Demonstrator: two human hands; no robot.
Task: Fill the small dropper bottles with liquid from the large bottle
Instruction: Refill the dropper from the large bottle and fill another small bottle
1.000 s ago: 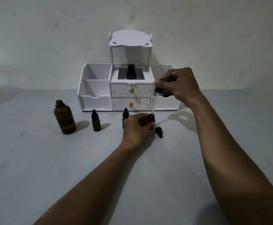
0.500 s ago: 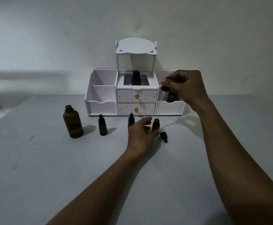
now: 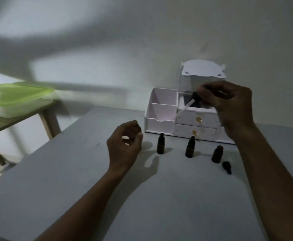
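Large dark bottle [image 3: 135, 122] shows only its top above the curled fingers of the left hand [image 3: 124, 146]; whether they grip it cannot be told. Three small dark dropper bottles [image 3: 190, 148] stand right of that hand, apart from it. Above them, the right hand [image 3: 229, 105] pinches a black-bulbed glass dropper [image 3: 195, 98] before a white drawer organiser [image 3: 161, 125].

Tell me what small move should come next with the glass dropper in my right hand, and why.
Probably close the left hand firmly on the large dark bottle, mostly hidden behind its curled fingers, to steady it. The right hand pinches the black-bulbed glass dropper in the air, tip slanting towards that bottle, and one small brown bottle stands uncapped.
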